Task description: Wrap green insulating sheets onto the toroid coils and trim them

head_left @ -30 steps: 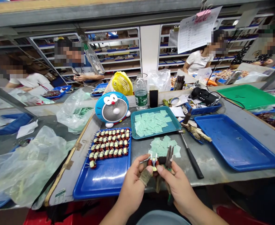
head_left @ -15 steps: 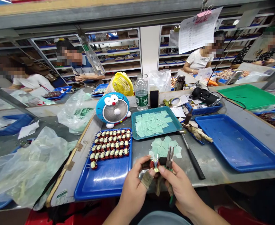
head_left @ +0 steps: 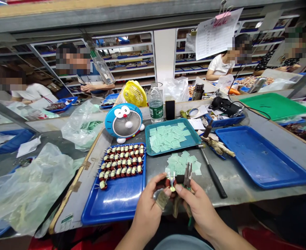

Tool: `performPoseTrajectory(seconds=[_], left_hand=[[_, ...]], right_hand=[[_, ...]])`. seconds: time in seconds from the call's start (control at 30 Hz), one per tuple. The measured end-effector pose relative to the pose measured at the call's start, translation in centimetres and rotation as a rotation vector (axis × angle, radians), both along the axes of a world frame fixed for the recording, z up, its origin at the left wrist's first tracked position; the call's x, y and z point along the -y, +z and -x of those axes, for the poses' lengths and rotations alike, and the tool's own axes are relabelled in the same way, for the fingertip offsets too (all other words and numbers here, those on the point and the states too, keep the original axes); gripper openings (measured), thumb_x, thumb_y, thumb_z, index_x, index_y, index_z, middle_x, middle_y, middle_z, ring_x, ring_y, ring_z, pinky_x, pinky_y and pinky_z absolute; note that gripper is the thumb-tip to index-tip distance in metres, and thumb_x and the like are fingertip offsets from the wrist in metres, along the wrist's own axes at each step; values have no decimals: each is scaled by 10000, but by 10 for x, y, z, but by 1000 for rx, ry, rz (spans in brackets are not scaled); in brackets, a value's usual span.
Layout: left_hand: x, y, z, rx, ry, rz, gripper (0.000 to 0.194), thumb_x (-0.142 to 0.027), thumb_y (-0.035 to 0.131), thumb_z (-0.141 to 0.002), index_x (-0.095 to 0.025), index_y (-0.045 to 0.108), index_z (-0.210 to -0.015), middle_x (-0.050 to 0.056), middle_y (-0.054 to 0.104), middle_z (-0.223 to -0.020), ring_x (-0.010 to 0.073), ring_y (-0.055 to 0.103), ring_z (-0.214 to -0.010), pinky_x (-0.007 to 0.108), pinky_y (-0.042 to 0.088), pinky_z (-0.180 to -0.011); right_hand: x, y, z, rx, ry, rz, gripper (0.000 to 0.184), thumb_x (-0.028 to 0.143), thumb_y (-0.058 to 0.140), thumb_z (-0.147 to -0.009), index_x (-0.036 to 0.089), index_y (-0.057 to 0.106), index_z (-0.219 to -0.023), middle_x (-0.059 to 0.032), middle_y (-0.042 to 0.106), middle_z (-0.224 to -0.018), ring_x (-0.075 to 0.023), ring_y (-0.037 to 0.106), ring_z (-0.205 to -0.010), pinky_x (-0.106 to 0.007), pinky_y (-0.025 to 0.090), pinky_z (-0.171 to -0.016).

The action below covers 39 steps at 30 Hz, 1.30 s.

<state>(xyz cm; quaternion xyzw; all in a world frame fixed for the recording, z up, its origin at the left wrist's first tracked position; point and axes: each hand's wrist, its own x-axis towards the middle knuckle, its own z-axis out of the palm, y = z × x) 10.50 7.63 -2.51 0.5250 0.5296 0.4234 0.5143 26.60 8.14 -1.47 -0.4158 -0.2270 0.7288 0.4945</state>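
Note:
Between my two hands is a small copper-wound coil [head_left: 171,182] with a pale base and upright pale prongs. My left hand [head_left: 150,205] is closed around its left side, with a wrapping on the thumb. A pair of pliers [head_left: 187,175] with green handles sits in my right hand [head_left: 200,205], jaws pointing up. The right thumb also touches the coil. Just beyond the hands lies a loose pile of pale green squares [head_left: 180,161]. To the left, a blue tray [head_left: 116,201] carries rows of similar coils [head_left: 123,160].
A teal tray [head_left: 199,140] of green squares stands behind the pile. On the right are a black-handled hammer [head_left: 214,175] and another blue tray [head_left: 264,156]. A cartoon fan [head_left: 124,121], a water bottle [head_left: 156,106] and a phone [head_left: 170,110] line the back. Co-workers sit across.
The view has shifted slightly, so the bench sits a little further left. Both hands keep the same hold on the coil and pliers.

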Motion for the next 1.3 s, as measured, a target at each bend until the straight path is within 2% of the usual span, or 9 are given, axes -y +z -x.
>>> performPoseTrajectory(seconds=[0.1,0.3,0.6,0.77,0.9,1.03,1.3], left_hand=[[-1,-2,2,-28,-1,-1,452,-430,623,-960,-262,569,-1376,110,626,-1384,298,614,-1246,410,494,-1061],[0,-6,3,-43,-3,5,457,-431,608,-971,-282,557,-1399,102,593,-1434,299,581,-1297,417,466,-1099],[-2,-1,0,94,-55,80,483,-440,592,-981,-268,508,-1424,109,561,-1473,296,564,-1320,415,472,-1095],[-3,3,0,96,-105,87,545,-438,568,-995,-273,438,-1498,102,558,-1487,276,558,-1336,406,439,-1134],[-4,5,2,-74,-131,32,519,-434,550,-1003,-272,458,-1487,100,582,-1463,264,595,-1294,395,459,-1111],[-4,4,3,-307,-165,-99,454,-376,535,-1012,-296,485,-1456,73,611,-1435,241,612,-1272,376,480,-1084],[-3,-1,3,-619,-177,-340,458,-300,536,-994,-291,488,-1449,50,642,-1403,237,637,-1245,375,529,-1043]], right_hand=[[0,-6,0,-21,21,-42,392,412,801,-834,202,682,-1143,-78,751,-1069,-219,689,-919,-365,539,-894],[-1,-9,-2,56,26,-96,397,436,789,-841,219,686,-1157,-79,753,-1116,-245,691,-1016,-391,502,-985],[-1,-10,-4,113,40,-133,405,427,759,-873,206,655,-1197,-97,736,-1169,-263,675,-1056,-421,483,-1008],[-2,-11,-1,75,9,-93,442,440,786,-841,194,651,-1182,-103,749,-1118,-264,696,-984,-395,521,-907],[-2,-8,2,8,7,6,490,439,832,-789,185,653,-1168,-90,759,-1069,-249,706,-952,-378,526,-900],[-2,-8,3,-18,1,101,518,442,866,-745,172,649,-1130,-76,760,-999,-230,705,-889,-352,545,-824],[-1,-15,6,-52,-10,113,490,428,867,-758,176,637,-1111,-43,746,-943,-181,682,-830,-316,543,-774]])
